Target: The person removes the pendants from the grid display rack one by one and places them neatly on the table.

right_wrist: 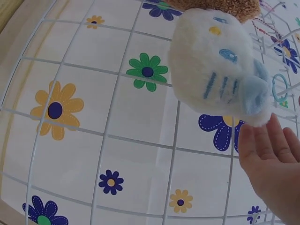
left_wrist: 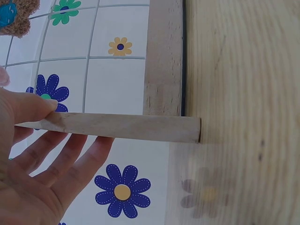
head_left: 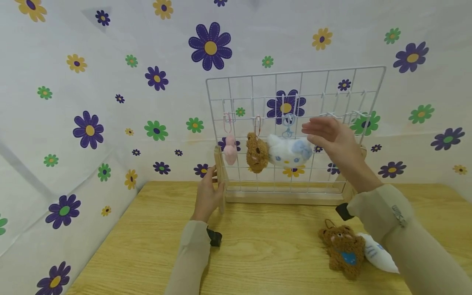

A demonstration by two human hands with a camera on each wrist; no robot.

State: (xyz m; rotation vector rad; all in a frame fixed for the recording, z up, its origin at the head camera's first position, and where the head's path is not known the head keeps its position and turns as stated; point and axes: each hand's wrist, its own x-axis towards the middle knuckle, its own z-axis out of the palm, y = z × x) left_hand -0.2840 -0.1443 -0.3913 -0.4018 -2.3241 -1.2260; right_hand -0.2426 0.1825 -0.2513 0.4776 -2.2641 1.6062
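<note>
At the rack's left end my left hand [head_left: 207,194] grips its upright wooden leg [left_wrist: 122,125], thumb on one side and fingers on the other. My right hand [head_left: 333,141] is raised with fingers extended beside a white plush cat head [head_left: 289,153] with a blue bow. In the right wrist view its fingertips are right at the cat's ear. The cat hangs by a light-blue ring clasp [head_left: 289,120] on the white wire grid rack [head_left: 295,73]. Left of it hang a brown plush bear [head_left: 257,153] on a bead chain and a small pink plush charm [head_left: 230,150].
On the wooden table [head_left: 258,250] at front right lie another brown bear plush [head_left: 344,250] with a blue patch and a white plush [head_left: 380,254], partly hidden by my right sleeve. Several hooks [head_left: 348,100] stick out from the grid's right half. A flower-patterned cloth [head_left: 121,53] stands behind.
</note>
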